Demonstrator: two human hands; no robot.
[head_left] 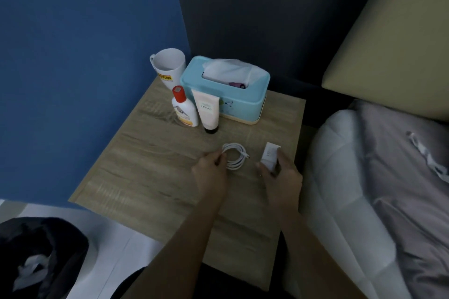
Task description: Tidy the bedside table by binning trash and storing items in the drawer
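1. Nearest, at the lower left, the bin point(68, 233) with its dark liner holds some crumpled white paper point(31, 267). The trash part of the job looks largely done.
2. On the near half of the table point(145, 165), the left hand point(211, 172) pinches the edge of a coiled white cable point(235, 156) between thumb and fingers. The coil lies on the wood.
3. Just beside it, near the table's right edge, the right hand point(281, 175) is curled round a white charger point(269, 155). I cannot tell whether the charger is lifted or resting.
4. Farther back stand a red-capped bottle point(183, 109) and a tube point(207, 110) on its cap, side by side.
5. Behind them sit the blue tissue box point(243, 104) and, in the far left corner, a white mug point(170, 63).
6. The drawer is out of view. Nothing here shows that anything has been stored, so the cable and charger seem first to go in. The bottle and tube are probably left for after.
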